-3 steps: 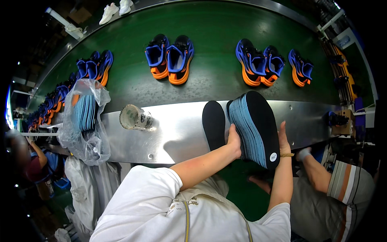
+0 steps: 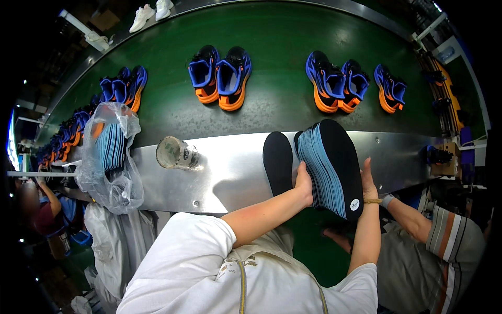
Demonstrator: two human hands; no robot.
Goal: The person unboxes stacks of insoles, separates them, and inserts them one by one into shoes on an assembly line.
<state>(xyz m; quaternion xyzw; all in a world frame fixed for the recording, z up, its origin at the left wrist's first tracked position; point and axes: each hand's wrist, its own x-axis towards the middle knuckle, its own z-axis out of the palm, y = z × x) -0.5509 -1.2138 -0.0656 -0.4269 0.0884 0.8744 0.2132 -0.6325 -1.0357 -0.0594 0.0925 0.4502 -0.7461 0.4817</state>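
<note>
Between my two hands is a thick stack of insoles (image 2: 334,167), black on the face with light-blue layered edges and a small round white label near the heel end. My left hand (image 2: 304,187) grips its left side. My right hand (image 2: 368,183) holds the right side with the thumb pointing up, its other fingers hidden behind the stack. Beside the stack, to the left, a single black insole (image 2: 277,162) lies on the metal ledge (image 2: 235,157). Further left, a clear plastic bag (image 2: 125,191) has more blue-edged insoles (image 2: 111,146) in it.
A clear cup-like container (image 2: 176,153) lies on the ledge. Several blue, black and orange sneakers (image 2: 230,78) stand on the green belt (image 2: 277,57), with a row at far left (image 2: 78,120). White shoes (image 2: 141,18) are on the far edge. A co-worker's arm (image 2: 410,217) is close at right.
The co-worker's arm at right has shifted toward my right wrist. My hands and the stack of insoles stay almost still.
</note>
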